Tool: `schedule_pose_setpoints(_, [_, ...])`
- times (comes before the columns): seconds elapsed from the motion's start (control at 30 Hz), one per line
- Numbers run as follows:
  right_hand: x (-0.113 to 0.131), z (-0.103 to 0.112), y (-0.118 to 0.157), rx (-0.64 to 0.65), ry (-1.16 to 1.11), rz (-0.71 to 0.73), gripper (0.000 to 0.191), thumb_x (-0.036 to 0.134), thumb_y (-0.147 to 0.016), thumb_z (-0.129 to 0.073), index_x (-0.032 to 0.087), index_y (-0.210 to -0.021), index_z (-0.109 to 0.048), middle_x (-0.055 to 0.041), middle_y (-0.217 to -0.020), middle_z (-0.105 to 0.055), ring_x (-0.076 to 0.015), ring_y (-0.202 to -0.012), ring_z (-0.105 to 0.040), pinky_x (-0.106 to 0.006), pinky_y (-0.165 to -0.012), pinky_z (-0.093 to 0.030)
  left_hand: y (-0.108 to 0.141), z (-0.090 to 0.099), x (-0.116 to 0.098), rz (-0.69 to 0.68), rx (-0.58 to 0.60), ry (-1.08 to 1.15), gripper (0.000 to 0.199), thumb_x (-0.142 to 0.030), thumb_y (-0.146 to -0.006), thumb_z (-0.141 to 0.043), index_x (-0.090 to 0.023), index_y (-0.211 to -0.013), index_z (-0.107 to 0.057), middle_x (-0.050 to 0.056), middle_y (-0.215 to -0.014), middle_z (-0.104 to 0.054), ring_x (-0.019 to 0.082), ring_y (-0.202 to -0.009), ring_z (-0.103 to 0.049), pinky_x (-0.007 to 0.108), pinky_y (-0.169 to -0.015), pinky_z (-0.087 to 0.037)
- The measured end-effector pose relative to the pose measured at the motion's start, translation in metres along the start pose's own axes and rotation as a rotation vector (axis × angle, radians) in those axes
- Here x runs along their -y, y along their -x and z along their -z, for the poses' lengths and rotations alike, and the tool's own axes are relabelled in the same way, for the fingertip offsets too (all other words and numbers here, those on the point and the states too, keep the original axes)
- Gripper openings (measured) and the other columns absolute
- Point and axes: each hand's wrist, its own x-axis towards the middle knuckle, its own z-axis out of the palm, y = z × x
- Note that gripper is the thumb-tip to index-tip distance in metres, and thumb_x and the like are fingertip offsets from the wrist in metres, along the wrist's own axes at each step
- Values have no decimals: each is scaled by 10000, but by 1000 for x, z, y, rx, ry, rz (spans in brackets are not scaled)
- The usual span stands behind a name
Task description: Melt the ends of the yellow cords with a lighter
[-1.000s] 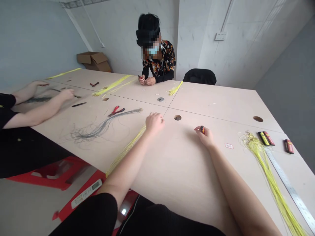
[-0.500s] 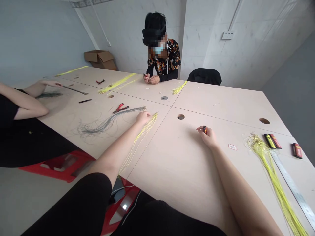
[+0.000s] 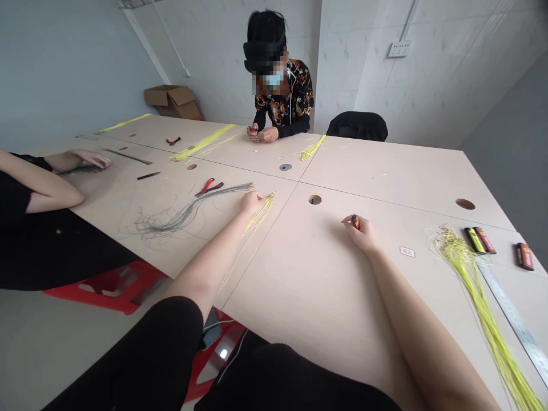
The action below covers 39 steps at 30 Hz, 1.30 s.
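Note:
My left hand rests at the looped end of a bundle of thin yellow cords, its fingers pinched together. Whatever lies between those fingertips is too small to make out. Beside it, a bundle of grey cords stretches left across the table, its far ends frayed out. My right hand is closed around a small dark object with orange-red marks, mostly hidden in the fist. That hand lies on the table, apart from the cords.
Red-handled pliers and a dark pen-like tool lie leftward. On the right are more yellow cords, a metal ruler and small red-and-black packs. Across the table a person works; another person's arm is at left.
My left hand stays by the yellow cords, with slight motion only. My right hand keeps its hold. At left, the other person's hand has let go of a long dark strip and drawn back.

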Motion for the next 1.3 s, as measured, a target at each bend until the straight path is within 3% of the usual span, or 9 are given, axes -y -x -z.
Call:
schedule_pose_setpoints(0.17, [3,0,2,26,25,8,247,357,-692,-474,180,-773,-626,39,-513,-370,-117,-492,-326,-269,-518,-261,0,0,-3,-65,32,-202,230,-315,-851,-514,-174,-960,-660,104,-1081,-682,241,-986,-624,289,-746,-462])
schedule_pose_setpoints(0.33, [6,1,2,36,29,13,241,345,-688,-468,180,-770,-622,34,-514,-383,-120,-492,-331,-268,-514,-265,0,-4,-1,-59,40,-205,256,-265,-880,-461,-124,-1041,-601,167,-1151,-630,270,-1065,-595,319,-823,-468])
schedule_pose_setpoints(0.57, [9,0,2,34,41,5,231,338,-680,-468,183,-752,-622,30,-517,-401,-126,-502,-347,-274,-529,-273,-1,-1,10,-52,-267,292,78,-104,-863,-449,-167,-850,-493,95,-967,-602,186,-959,-588,297,-849,-460])
schedule_pose_setpoints(0.63, [9,0,2,33,30,8,217,330,-677,-475,185,-742,-621,32,-511,-395,-125,-500,-345,-273,-525,-268,5,2,6,-140,-307,378,91,-107,-879,-429,-185,-841,-457,65,-919,-577,155,-884,-578,289,-814,-457])
schedule_pose_setpoints(0.73, [7,-1,2,24,3,16,189,319,-672,-499,187,-725,-625,35,-504,-388,-120,-495,-339,-270,-516,-258,26,-3,-14,-415,-317,478,86,-133,-883,-441,-205,-838,-435,22,-824,-548,124,-757,-544,266,-729,-446])
schedule_pose_setpoints(0.93, [-5,2,-1,-168,-347,-59,172,333,-655,-552,194,-740,-606,65,-465,-298,-96,-435,-254,-261,-460,-191,100,-55,-80,-951,-227,458,56,-165,-903,-405,-191,-892,-454,35,-835,-597,124,-742,-560,250,-670,-441])
schedule_pose_setpoints(1.03, [-8,5,-1,-320,-621,-105,126,322,-657,-543,213,-721,-538,86,-444,-233,-89,-406,-207,-257,-437,-186,122,-81,-94,-1079,-171,368,56,-170,-912,-415,-188,-890,-463,32,-812,-633,135,-711,-576,275,-683,-433])
schedule_pose_setpoints(1.1, [-8,6,0,-378,-652,-102,110,313,-670,-546,218,-718,-516,88,-452,-225,-85,-402,-208,-253,-433,-209,127,-88,-92,-1142,-116,347,56,-169,-917,-422,-192,-891,-466,19,-798,-651,133,-696,-589,280,-693,-434])
schedule_pose_setpoints(1.3, [-1,-1,6,-237,-199,95,109,263,-704,-515,199,-735,-597,48,-474,-375,-96,-425,-319,-250,-448,-273,123,-87,-83,-1059,-94,472,64,-207,-915,-463,-194,-978,-467,27,-849,-673,135,-769,-632,280,-743,-470])
